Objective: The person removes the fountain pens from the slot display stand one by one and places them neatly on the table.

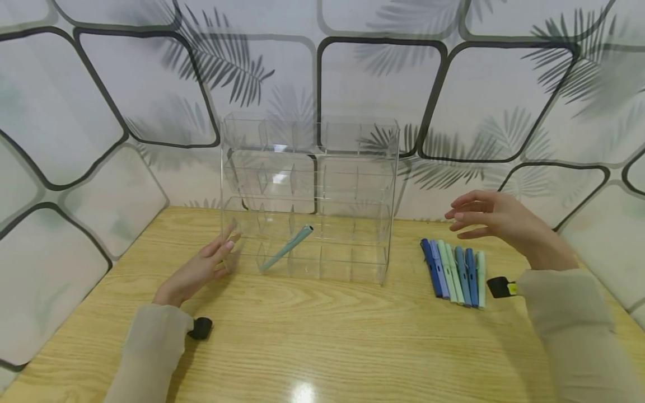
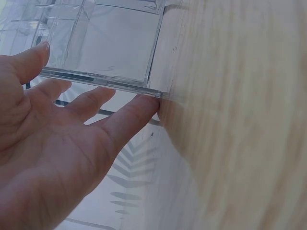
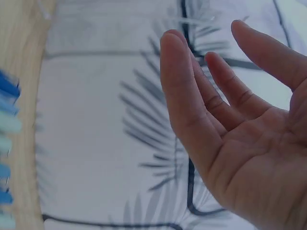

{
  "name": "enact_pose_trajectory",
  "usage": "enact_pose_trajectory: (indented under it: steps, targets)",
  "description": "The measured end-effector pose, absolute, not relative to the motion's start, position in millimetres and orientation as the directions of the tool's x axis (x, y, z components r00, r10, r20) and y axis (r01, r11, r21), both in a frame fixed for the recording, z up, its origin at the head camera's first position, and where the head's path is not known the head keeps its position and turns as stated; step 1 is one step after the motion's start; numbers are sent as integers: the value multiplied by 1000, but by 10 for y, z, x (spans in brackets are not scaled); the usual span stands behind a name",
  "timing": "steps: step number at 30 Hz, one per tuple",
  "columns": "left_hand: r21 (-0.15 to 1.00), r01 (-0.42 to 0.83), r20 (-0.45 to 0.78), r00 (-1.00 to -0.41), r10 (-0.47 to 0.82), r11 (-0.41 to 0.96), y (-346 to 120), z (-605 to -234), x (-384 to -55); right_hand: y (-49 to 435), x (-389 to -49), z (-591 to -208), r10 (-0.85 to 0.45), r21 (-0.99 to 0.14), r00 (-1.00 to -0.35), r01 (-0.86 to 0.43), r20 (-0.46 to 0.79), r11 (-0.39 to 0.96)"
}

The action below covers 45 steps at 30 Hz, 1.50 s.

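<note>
A clear acrylic organizer (image 1: pixel 304 254) with tiered compartments stands against the wall. One teal pen (image 1: pixel 288 248) leans diagonally in a bottom-tier compartment towards its left side. My left hand (image 1: pixel 201 267) is at the organizer's left side. In the left wrist view, its fairly straight fingers (image 2: pixel 132 120) touch the side panel's lower edge, and the thumb (image 2: pixel 32 62) lies by the front. My right hand (image 1: pixel 496 219) is raised above the far end of a row of pens (image 1: pixel 456 274), fingers loosely bent and holding nothing. These pens lie side by side in blues, lavender and pale greens.
The wood-grain table (image 1: pixel 322 341) runs back to a patterned fabric wall (image 1: pixel 378 95) with leaf prints and dark outlines. The pen row lies to the right of the organizer. Small black devices (image 1: pixel 200 328) sit at both wrists.
</note>
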<state>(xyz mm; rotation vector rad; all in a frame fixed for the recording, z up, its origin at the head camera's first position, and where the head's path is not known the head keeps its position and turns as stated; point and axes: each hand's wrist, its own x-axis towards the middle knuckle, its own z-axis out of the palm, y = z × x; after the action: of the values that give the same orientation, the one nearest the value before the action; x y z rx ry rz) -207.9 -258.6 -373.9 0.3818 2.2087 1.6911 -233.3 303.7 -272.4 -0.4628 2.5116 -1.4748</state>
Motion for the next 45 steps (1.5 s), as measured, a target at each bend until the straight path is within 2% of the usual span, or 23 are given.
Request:
enact_pose_trajectory:
  steps: [6,9,30,45]
  targets:
    - [964,9,-102,-911,399,266,-2581,-3734,-2081,2740,-2294,-2622,-446,-887,-890,-278,93,369]
    - [963,6,-105,-912,397,268,-2579,-3732,-2084,2611,-2283,-2585,-471,-897,-875,-292,110,332]
    - [960,6,-110,-911,397,281,-2588,-3708,-2080,1906,-2371,-2602,-571,-941,-813,-271,110,204]
    - [963,13,-100,-909,405,269,-2591,-3744,-2085,1554,-2434,-2806,-690,-930,-718,-309,91,198]
